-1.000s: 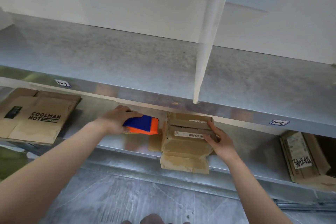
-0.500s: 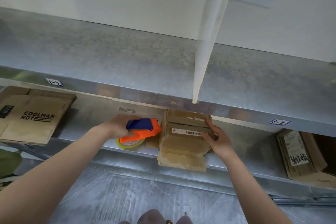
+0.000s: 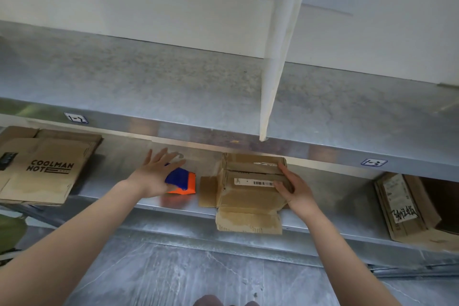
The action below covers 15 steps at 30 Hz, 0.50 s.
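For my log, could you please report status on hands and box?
Left hand open over tape dispenser. Right hand grips cardboard box on shelf. Side flap lies beside dispenser.

Matt, creased brown cardboard for the box (image 3: 248,196); smooth blue-and-orange plastic on the tape dispenser (image 3: 185,181); dull, mottled galvanised metal along the shelf (image 3: 119,156).

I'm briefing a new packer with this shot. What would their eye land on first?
The orange-and-blue tape dispenser stands out brightest, on the lower metal shelf under the spread fingers of the left hand. Right of it, the right hand holds a small cardboard box with a barcode label, one flap hanging over the shelf edge. A flattened carton printed COOLMAN NOTE lies far left.
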Each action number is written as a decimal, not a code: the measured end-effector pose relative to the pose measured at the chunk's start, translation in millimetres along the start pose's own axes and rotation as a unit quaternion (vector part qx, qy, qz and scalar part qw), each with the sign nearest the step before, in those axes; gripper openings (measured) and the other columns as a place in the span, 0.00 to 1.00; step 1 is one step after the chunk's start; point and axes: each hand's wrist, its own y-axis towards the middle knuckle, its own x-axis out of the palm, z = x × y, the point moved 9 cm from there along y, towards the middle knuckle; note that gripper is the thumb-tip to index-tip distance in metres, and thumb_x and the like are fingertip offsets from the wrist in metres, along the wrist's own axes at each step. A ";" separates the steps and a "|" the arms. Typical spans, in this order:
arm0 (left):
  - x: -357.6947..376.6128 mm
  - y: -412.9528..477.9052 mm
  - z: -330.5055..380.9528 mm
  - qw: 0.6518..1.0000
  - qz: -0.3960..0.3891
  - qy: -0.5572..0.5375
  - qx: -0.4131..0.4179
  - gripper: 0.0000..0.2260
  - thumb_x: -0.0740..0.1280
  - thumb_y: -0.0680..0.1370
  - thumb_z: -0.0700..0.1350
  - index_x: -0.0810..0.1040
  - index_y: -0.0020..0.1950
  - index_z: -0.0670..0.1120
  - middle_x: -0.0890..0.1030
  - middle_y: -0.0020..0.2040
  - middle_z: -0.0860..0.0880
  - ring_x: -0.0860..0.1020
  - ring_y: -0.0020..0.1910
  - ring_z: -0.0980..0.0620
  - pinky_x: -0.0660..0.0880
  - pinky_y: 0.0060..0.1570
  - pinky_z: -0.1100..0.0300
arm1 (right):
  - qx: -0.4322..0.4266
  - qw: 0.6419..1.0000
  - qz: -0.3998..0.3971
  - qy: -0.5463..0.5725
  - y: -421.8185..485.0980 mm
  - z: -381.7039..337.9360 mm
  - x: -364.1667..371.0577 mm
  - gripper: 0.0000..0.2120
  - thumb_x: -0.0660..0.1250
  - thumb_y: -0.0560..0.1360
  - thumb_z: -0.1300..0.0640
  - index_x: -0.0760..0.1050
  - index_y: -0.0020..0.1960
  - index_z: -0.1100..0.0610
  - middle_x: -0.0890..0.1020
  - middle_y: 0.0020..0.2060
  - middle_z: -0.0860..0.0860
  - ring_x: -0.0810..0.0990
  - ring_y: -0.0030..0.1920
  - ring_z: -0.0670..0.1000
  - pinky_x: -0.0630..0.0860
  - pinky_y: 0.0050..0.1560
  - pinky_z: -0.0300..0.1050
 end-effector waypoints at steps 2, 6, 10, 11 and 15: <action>-16.5 -1.0 23.3 0.998 0.036 -0.041 0.025 0.33 0.58 0.78 0.63 0.47 0.78 0.59 0.46 0.79 0.55 0.40 0.78 0.51 0.35 0.74 0.51 | -0.004 0.999 -0.004 -0.032 -2.1 -1.8 1.2 0.26 0.63 0.79 0.46 0.60 0.74 0.37 0.70 0.70 0.48 0.70 0.66 0.48 0.66 0.63 0.39; -47.4 -1.6 78.8 0.984 0.105 -0.126 0.062 0.33 0.51 0.76 0.68 0.50 0.78 0.56 0.51 0.78 0.59 0.47 0.78 0.56 0.40 0.74 0.59 | -0.001 0.997 -0.007 -0.081 -3.1 -7.4 -1.6 0.27 0.60 0.80 0.43 0.55 0.76 0.37 0.66 0.72 0.49 0.70 0.68 0.52 0.68 0.63 0.43; -42.8 -7.2 118.0 0.973 0.157 -0.161 0.052 0.29 0.53 0.80 0.61 0.59 0.77 0.49 0.63 0.76 0.51 0.58 0.76 0.51 0.58 0.72 0.58 | -0.017 0.995 0.007 -0.100 -4.2 -18.3 -9.0 0.30 0.59 0.80 0.42 0.50 0.77 0.36 0.67 0.71 0.46 0.71 0.61 0.46 0.70 0.58 0.42; -37.4 -7.9 122.5 0.974 0.157 -0.157 0.048 0.32 0.48 0.77 0.63 0.61 0.77 0.48 0.66 0.75 0.49 0.61 0.75 0.50 0.60 0.71 0.58 | -0.023 0.994 0.010 -0.104 -4.7 -20.9 -10.2 0.29 0.59 0.80 0.42 0.51 0.77 0.36 0.67 0.71 0.46 0.71 0.59 0.45 0.70 0.57 0.41; -16.1 -2.5 123.4 0.972 0.113 -0.201 0.035 0.32 0.45 0.78 0.63 0.54 0.79 0.49 0.64 0.76 0.49 0.60 0.75 0.52 0.59 0.72 0.59 | -0.022 0.993 0.010 -0.119 -8.6 -21.5 -10.0 0.27 0.59 0.80 0.41 0.57 0.77 0.39 0.63 0.75 0.46 0.67 0.71 0.49 0.68 0.66 0.42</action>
